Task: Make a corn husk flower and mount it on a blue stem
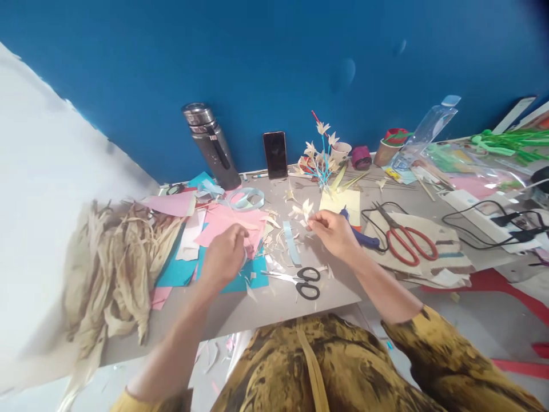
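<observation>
My right hand (333,233) pinches a small cream flower (306,209) by its base, above the table. My left hand (225,252) hovers over pink paper (210,230) with its fingers curled closed. What it holds, if anything, I cannot make out. Between the hands lie a pale blue ribbon strip (291,243) and many thin cream scraps (271,240). Small scissors with black handles (295,278) rest near the front edge, blades pointing left. Behind my right hand, several similar flowers on blue stems (323,166) stand in a bunch.
Dried husks (115,274) hang over the left edge. A flask (214,146), a phone (275,154) and a plastic bottle (429,131) stand along the blue wall. At right are a blue glue gun (364,237), red-handled scissors (412,243) on cloth, and a power strip (480,214) with cables.
</observation>
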Tool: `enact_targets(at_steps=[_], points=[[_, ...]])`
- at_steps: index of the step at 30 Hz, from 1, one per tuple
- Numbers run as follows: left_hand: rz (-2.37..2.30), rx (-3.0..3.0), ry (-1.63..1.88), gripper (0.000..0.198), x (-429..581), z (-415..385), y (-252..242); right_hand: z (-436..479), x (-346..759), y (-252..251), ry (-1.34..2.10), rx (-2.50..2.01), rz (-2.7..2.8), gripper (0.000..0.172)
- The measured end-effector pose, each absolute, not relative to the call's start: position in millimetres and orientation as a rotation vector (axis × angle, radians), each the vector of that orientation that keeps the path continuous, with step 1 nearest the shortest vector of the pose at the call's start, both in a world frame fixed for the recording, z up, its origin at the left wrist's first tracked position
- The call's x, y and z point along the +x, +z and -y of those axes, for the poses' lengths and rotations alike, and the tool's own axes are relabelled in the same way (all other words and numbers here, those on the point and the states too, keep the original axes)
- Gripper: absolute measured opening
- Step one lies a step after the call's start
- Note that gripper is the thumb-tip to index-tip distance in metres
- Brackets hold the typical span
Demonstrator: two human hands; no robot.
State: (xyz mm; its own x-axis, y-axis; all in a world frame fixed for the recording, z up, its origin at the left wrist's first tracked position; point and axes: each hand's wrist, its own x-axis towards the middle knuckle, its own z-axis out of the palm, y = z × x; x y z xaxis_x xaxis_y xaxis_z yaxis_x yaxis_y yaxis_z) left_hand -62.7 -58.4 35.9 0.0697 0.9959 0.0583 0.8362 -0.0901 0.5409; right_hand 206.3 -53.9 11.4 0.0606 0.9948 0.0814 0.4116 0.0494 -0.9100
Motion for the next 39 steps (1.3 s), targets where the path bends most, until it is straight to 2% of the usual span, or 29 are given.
enact_targets(at_steps=[2, 6, 10, 15, 22, 28, 32, 35, 39], points=[[-1.623, 2.057, 0.472, 0.027, -57, 72, 27, 68, 210, 3, 0.916, -1.541, 1.462, 0.02], [-1.377, 2.233, 0.465, 0.022, -44, 86, 9, 86, 211, -10, 0.88, -1.595, 1.447, 0.021], [-1.383, 2.331, 0.395, 0.02, -35, 86, 4, 96, 207, -4, 0.774, -1.589, 1.494, 0.018], [-1.379, 2.34, 0.365, 0.02, -31, 86, 7, 105, 204, 3, 0.819, -1.513, 1.489, 0.015], [-1.385, 2.225, 0.539, 0.016, -53, 84, 13, 113, 208, 0, 0.872, -1.455, 1.455, 0.017], [-1.301, 2.478, 0.203, 0.027, -45, 82, 9, 110, 204, -4, 1.01, -1.46, 1.361, 0.02], [-1.32, 2.583, 0.047, 0.027, -36, 78, 9, 105, 202, -10, 1.183, -1.439, 1.194, 0.031], [-1.323, 2.604, 0.03, 0.026, -37, 77, 10, 102, 200, -12, 1.195, -1.461, 1.164, 0.034], [-1.302, 2.507, 0.167, 0.026, -48, 84, 15, 100, 198, -10, 1.133, -1.518, 1.183, 0.025]])
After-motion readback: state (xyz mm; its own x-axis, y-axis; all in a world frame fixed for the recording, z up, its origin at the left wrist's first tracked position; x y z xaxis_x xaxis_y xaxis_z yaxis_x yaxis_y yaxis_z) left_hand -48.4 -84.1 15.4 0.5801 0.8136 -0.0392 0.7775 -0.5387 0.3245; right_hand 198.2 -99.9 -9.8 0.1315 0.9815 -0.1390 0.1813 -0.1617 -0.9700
